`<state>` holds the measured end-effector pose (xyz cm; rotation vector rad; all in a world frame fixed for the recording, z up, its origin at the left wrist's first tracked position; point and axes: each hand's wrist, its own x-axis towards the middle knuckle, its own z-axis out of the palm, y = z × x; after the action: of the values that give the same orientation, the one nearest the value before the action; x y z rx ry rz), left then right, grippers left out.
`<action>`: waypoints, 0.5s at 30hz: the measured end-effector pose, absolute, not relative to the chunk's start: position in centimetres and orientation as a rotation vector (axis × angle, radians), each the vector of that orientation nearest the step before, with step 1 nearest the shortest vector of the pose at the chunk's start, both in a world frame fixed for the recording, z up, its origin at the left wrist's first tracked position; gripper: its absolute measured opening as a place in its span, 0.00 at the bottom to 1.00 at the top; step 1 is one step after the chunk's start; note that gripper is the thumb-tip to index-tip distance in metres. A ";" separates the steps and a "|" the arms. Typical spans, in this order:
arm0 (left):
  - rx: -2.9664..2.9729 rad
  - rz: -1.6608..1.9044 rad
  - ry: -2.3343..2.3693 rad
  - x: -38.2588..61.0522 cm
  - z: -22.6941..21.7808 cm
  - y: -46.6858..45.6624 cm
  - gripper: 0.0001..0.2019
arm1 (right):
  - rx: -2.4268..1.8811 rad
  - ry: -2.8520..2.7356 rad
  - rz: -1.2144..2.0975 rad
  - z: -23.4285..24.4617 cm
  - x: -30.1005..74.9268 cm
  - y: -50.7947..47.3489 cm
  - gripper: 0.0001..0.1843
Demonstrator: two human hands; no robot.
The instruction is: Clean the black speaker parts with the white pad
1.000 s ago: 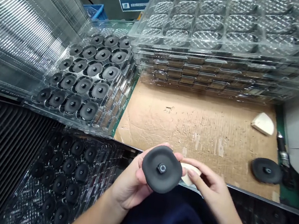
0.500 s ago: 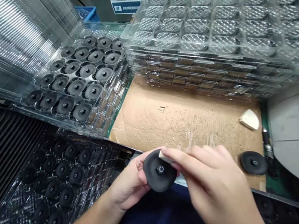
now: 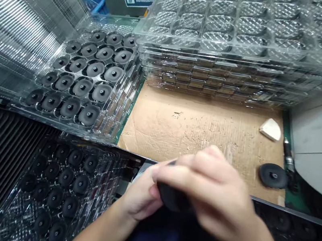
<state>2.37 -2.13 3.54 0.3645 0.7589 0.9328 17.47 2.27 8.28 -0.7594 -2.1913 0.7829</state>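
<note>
My left hand (image 3: 140, 194) grips a round black disc (image 3: 172, 197) by its left edge, in front of my dark clothing. Over the upper part of that disc lies my right hand (image 3: 214, 190), its curled fingers smeared by motion. They cover the disc's raised centre and hide the small pale sponge piece seen between them earlier. A second black disc (image 3: 273, 175) with a small hub rests at the right end of the cardboard sheet (image 3: 162, 129). Above it sits a cream sponge wedge (image 3: 270, 129).
Clear plastic trays (image 3: 114, 105) filled with black discs are stacked at left. More stacked clear trays (image 3: 218, 44) stand behind the cardboard. Lower left is another tray of discs (image 3: 57, 197). A pen-like tool (image 3: 288, 155) lies by the right edge, beside a grey-white panel (image 3: 318, 133).
My right hand has swept leftward across the disc, covering its hub and the pale piece. The disc now looks tilted and mostly hidden. The view has shifted slightly.
</note>
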 end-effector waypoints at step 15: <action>0.143 1.136 0.753 1.9 3.6 -1.7 0.30 | -1.464 -1.734 0.764 2.8 18.4 0.1 0.15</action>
<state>1.94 -1.72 3.65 0.1427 0.7534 1.1363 18.37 0.12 2.76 -1.4636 -1.7340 0.7644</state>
